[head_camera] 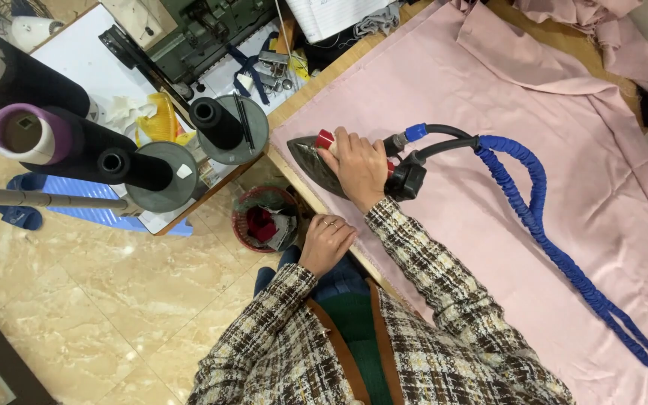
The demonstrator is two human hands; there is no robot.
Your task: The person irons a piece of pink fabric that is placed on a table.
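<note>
The right hand (360,166) clasps the red handle of a dark steam iron (316,161), which sits on pale pink satin fabric (489,150) at the tabletop's (301,184) near-left edge. The left hand (326,244), loose and empty, rests just below that edge. Glide steadily, keeping the blue sleeved hose (541,217) clear of the cloth ahead.

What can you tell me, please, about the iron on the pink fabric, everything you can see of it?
The iron is a dark, wedge-shaped steam iron with a red piece near its handle. It lies flat on the pink fabric, at the table's near edge, its pointed tip towards the sewing table. The right hand grips its handle from above, hiding most of the top. At its rear, black fittings join a black cable and a blue fabric-sleeved hose, which trails across the cloth. The left hand is apart from it, at the table edge.
</note>
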